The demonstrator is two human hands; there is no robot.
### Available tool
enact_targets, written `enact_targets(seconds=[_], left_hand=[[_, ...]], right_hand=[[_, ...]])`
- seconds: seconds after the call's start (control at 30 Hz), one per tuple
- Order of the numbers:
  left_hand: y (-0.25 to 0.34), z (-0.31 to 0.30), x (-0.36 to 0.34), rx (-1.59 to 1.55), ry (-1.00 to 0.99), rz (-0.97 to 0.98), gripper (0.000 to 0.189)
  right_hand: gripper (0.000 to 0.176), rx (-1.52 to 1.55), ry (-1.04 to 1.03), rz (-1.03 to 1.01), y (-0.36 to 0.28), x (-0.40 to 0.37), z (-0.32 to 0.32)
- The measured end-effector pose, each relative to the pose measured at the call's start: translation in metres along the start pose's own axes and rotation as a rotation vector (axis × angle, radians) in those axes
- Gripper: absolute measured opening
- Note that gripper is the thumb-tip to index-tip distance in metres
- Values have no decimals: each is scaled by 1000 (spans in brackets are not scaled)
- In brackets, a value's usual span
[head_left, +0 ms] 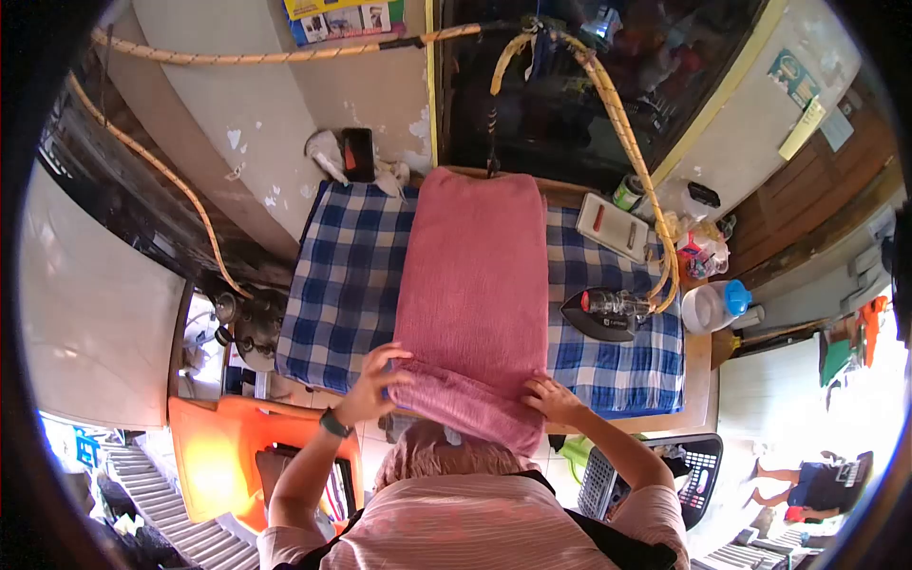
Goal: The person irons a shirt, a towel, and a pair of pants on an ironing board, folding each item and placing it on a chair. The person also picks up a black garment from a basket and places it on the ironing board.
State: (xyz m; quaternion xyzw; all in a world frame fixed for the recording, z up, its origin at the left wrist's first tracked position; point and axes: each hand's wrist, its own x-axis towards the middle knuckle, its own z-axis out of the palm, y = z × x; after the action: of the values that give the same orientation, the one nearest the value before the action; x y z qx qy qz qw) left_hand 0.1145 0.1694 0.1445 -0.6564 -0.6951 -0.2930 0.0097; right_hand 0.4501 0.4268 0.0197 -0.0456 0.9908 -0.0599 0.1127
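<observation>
A long pink towel (472, 275) lies lengthwise over a blue-and-white checked cloth pad (347, 271) on the table. Its near end is turned up into a thick fold close to my body. My left hand (375, 380), with a dark watch on the wrist, grips the left edge of that fold. At the fold's right side, my right hand (554, 399) holds the towel's edge, fingers on top and thumb hidden. On the pad to the right rests a dark iron (600, 316), its thick yellow-wrapped cord (632, 142) rising overhead.
A white tray (613, 228) sits at the back right, near a clear jar with a blue lid (714, 306). A phone (358, 155) lies at the back left. Beside me are an orange chair (214, 456) and a dark basket (703, 475). Another person's legs (774, 484) show far right.
</observation>
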Motion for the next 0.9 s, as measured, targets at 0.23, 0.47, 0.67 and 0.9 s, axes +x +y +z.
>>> enact_targets(seconds=[0.23,0.47,0.67,0.9], left_hand=[[-100,37,117,-869,211,-559,44],[-133,111,86,-553,40,-787,77],[-71,99,53,-316,352,-646,53],[-75,121,-8,-717,182,-663,85]], right_hand=[[34,1412,826,541,49,41,-67],[34,1118,909,908,76,94,-37],[24,898,1224,844,23,77,-51],[58,600,704,630,6,37,-1]])
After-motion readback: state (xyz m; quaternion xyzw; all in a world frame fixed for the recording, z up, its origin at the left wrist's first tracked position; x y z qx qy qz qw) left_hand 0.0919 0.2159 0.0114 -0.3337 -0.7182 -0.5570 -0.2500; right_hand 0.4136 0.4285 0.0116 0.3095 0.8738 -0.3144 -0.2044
